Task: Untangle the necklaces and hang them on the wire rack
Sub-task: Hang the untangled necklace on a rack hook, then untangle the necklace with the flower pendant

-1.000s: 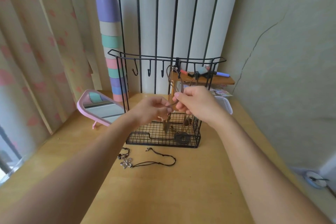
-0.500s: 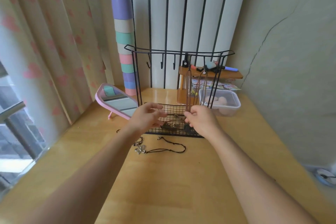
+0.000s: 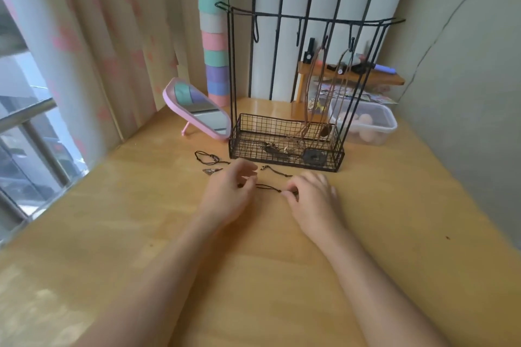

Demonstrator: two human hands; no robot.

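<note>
Cord necklace [image 3: 267, 187] | laid on surface [image 3: 394, 205] just in front of wire rack [image 3: 248, 146] | pinched narrowly at both ends by fingers of left hand [image 3: 228, 196] and right hand [image 3: 313, 198] | judged light, limp, tangle-prone; knots suggested as hold points

No text, label, brand or number can be read anywhere. Printed colourful sheets [image 3: 379, 98], right of centre behind the wire rack [image 3: 282, 124], carry print too blurred to make out. Small items on the wooden shelf [image 3: 392, 80] above them are too small to tell any marking.
</note>
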